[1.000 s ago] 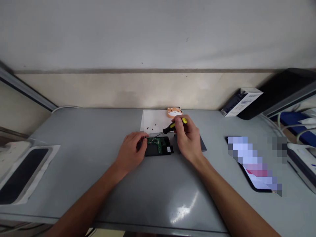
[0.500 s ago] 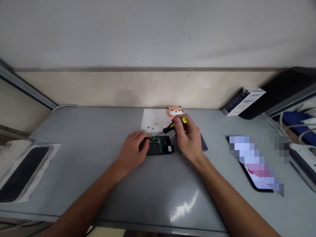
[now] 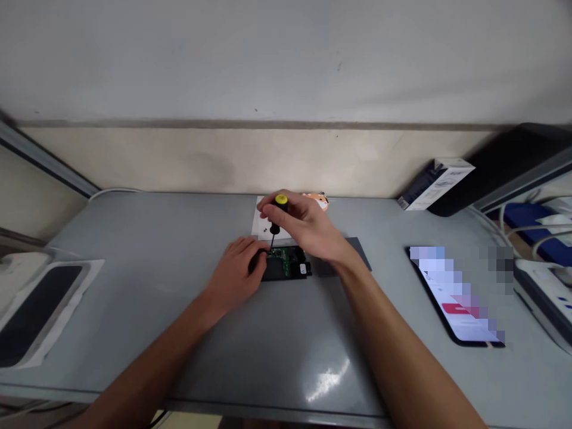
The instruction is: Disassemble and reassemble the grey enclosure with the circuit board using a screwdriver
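Observation:
A small black device with an exposed green circuit board (image 3: 286, 263) lies on the grey table (image 3: 179, 238). My left hand (image 3: 239, 268) rests on its left end and holds it down. My right hand (image 3: 308, 229) grips a black screwdriver with a yellow cap (image 3: 277, 213), held upright with its tip on the board's left part. A dark grey flat cover (image 3: 355, 253) lies right of the device, partly hidden by my right wrist.
White paper (image 3: 261, 223) with small black screws lies behind the device, beside an orange animal figure (image 3: 319, 199). A phone (image 3: 456, 295) lies at the right, a box (image 3: 435, 185) at the back right, and a white tray with a dark pad (image 3: 31, 304) at the left.
My right hand has swung the screwdriver from a slanted pose at the right to upright over the board's left part. My left hand stayed on the device.

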`<state>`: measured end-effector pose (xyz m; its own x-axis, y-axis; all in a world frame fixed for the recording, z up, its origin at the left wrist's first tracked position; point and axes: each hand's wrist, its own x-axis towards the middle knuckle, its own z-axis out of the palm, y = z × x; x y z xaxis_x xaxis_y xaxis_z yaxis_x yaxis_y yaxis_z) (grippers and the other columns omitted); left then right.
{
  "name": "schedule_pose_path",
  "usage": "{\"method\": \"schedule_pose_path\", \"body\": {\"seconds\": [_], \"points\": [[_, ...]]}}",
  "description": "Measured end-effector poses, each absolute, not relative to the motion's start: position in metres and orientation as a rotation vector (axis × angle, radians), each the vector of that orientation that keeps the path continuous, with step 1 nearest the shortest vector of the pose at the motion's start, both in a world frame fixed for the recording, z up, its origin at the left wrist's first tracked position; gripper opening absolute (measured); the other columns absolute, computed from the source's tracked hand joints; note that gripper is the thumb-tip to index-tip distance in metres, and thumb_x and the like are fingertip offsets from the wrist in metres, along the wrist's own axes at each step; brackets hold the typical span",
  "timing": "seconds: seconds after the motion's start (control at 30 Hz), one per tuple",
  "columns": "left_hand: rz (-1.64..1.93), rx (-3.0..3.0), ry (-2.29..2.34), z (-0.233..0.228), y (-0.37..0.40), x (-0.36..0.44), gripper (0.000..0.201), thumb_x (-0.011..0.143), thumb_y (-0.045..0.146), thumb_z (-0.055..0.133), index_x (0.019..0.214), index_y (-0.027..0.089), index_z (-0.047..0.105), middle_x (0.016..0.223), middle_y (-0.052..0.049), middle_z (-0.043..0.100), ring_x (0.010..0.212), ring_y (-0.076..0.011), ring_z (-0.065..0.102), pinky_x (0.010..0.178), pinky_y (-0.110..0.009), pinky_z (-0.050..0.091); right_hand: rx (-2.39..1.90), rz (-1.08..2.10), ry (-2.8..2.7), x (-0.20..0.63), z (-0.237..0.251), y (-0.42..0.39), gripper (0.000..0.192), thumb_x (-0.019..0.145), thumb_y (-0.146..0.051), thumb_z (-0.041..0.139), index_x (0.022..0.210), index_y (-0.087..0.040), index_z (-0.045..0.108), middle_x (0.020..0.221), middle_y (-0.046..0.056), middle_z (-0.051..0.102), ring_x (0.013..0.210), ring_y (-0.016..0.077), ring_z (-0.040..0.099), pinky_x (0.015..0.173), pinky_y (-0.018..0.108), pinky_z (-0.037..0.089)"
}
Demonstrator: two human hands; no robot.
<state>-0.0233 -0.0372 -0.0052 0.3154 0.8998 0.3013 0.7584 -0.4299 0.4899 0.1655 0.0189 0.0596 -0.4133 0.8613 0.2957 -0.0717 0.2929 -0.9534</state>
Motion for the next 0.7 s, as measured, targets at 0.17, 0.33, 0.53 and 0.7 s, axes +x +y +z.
{"method": "schedule_pose_path", "body": {"seconds": [0.17,0.33,0.53,0.7], "points": [[0.821,2.382,1.466,-0.006,-0.038,-0.023,0.020,0.100,0.021,0.047,0.106,0.023,0.066,0.104,-0.006,0.075,0.100,-0.0256,0.069,0.092,-0.044,0.053,-0.562,1.412,-1.491,0.152,0.041,0.017,0.039,0.097,-0.064,0.060,0.091,-0.025,0.060,0.078,-0.002,0.058,0.075,0.0140,0.055,0.070,0.029,0.049],[0.797,2.391,1.476,-0.007,-0.037,-0.023,0.020,0.101,0.020,0.047,0.107,0.023,0.065,0.104,-0.006,0.074,0.101,-0.0250,0.068,0.093,-0.043,0.053,-0.499,1.411,-1.356,0.148,0.032,0.014,0.041,0.097,-0.066,0.059,0.090,-0.026,0.056,0.074,-0.004,0.045,0.067,0.0132,0.043,0.063,0.029,0.039],[0.770,2.388,1.469,-0.008,-0.035,-0.024,0.020,0.101,0.019,0.046,0.107,0.022,0.065,0.104,-0.006,0.074,0.100,-0.0242,0.068,0.093,-0.042,0.053,-0.417,1.466,-1.172,0.145,0.032,0.015,0.041,0.094,-0.063,0.068,0.084,-0.025,0.055,0.073,-0.004,0.043,0.066,0.0128,0.039,0.062,0.030,0.033],[0.774,2.414,1.458,-0.007,-0.035,-0.024,0.021,0.101,0.018,0.046,0.109,0.020,0.065,0.104,-0.007,0.073,0.101,-0.0246,0.067,0.093,-0.043,0.054,-0.437,1.426,-1.156,0.144,0.032,0.015,0.040,0.092,-0.062,0.071,0.084,-0.025,0.057,0.070,-0.004,0.046,0.065,0.0121,0.042,0.062,0.029,0.035]]}}
